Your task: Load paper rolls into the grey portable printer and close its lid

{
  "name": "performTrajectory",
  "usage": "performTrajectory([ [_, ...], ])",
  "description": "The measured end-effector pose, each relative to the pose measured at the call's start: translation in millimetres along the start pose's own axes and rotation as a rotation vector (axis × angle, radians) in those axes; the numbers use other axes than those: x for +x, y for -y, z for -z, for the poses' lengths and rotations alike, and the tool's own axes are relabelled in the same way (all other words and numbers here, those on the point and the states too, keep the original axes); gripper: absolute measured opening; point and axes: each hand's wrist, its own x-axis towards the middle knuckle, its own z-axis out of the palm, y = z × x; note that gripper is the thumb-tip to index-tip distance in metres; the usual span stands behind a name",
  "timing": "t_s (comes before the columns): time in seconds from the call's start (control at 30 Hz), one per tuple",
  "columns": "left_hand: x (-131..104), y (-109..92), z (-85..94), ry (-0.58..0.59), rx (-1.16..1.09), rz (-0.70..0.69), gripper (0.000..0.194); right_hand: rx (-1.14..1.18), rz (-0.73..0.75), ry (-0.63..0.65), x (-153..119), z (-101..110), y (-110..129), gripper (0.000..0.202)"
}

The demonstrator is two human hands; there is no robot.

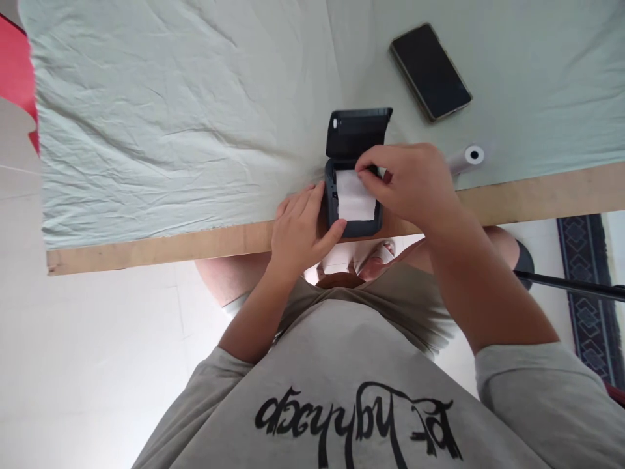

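Observed dark device (359, 228) at near edge of tabletop (161, 249), with long axis front-to-back and open lid (359, 133) on far side, braced by loosely spread fingers of left hand (300, 229), with fingers of right hand (415, 181) nearly together at paper (355, 200), cannot tell if gripping.

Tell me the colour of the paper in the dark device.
The paper is white; the head view shows it clearly.
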Motion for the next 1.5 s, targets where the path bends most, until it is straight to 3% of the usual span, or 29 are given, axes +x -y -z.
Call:
performTrajectory([
  [0.27, 1, 0, 0.1, 0.003, -0.024, 0.004, 0.073, -0.175, 0.052, 0.331, 28, -2, -16, 0.032],
  [0.43, -1, 2, 2.5, -0.003, -0.067, -0.055, 0.083, -0.098, 0.055, 0.432, 39, 13, -5, 0.031],
  [0.57, -1, 4, 3.4, -0.011, -0.086, -0.068, 0.087, 0.248, 0.045, 0.292, 20, 28, -1, 0.029],
  [0.63, -1, 4, 3.4, -0.010, -0.082, -0.066, 0.086, 0.589, -0.043, 0.133, 7, 28, -8, 0.030],
  [0.7, -1, 3, 3.3, -0.007, -0.079, -0.068, 0.086, 0.935, -0.220, -0.063, -4, 20, -20, 0.032],
  [0.77, 0, 2, 3.2, -0.006, -0.076, -0.073, 0.086, 1.014, -0.314, -0.185, -10, 8, -32, 0.038],
  [0.93, 1, 1, 2.2, -0.017, -0.080, -0.073, 0.085, 0.812, -0.360, -0.363, -15, -16, -50, 0.041],
  [1.17, 1, 2, 1.6, 0.006, -0.035, -0.079, 0.084, 0.202, -0.119, -0.384, -21, -18, -53, 0.032],
  [1.3, 1, 2, 1.1, 0.000, -0.019, -0.081, 0.085, 0.071, -0.056, -0.365, -22, -17, -54, 0.021],
  [1.4, 1, 2, 0.5, 0.008, -0.008, -0.080, 0.086, 0.055, -0.061, -0.361, -22, -18, -55, 0.036],
  [1.5, 1, 3, 0.3, 0.019, -0.003, -0.081, 0.085, 0.050, -0.115, -0.276, -21, -21, -55, 0.059],
])
